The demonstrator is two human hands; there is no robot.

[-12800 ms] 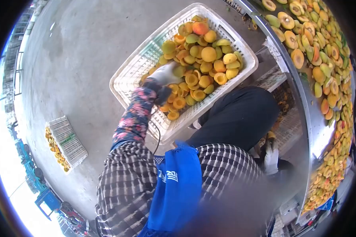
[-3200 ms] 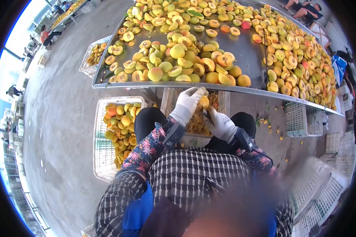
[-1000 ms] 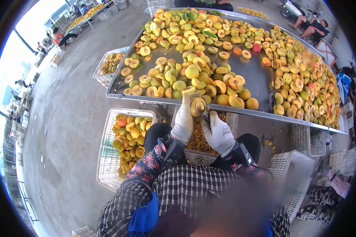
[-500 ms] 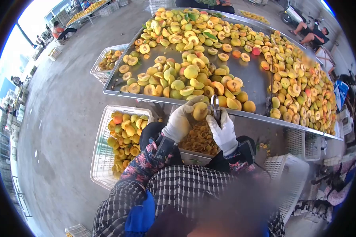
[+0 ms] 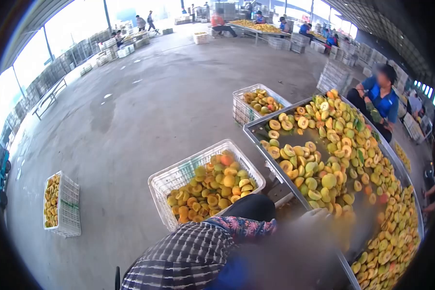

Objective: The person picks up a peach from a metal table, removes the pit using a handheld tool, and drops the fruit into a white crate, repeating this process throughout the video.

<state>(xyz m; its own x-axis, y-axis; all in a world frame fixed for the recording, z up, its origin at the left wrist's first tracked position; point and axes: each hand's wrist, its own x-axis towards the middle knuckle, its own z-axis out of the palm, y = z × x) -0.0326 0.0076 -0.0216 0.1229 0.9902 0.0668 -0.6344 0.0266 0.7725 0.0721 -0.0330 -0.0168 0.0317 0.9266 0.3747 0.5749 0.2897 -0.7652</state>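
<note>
My left hand (image 5: 316, 214), in a pale work glove, is at the near left edge of the metal table (image 5: 280, 170). A blur covers most of its fingers, so I cannot make out their grip or anything in them. Close beyond the glove lie halved yellow peaches (image 5: 328, 181), heaped over the tabletop, many with the cut face up. My right hand does not show; the same blur fills that area. Left of my knee stands a white plastic crate (image 5: 160, 198) holding peach halves (image 5: 212, 188).
A second white crate of fruit (image 5: 244, 111) stands by the table's far left corner. Another crate (image 5: 70, 208) is on the floor at far left. A person in a blue vest (image 5: 384, 101) sits behind the table. Farther off are more people, tables and stacked crates.
The view has swung left, bringing more floor and the hall into sight. Earlier both gloved hands showed, the left with a peach, the right with a ring-ended metal tool; now only part of one glove shows.
</note>
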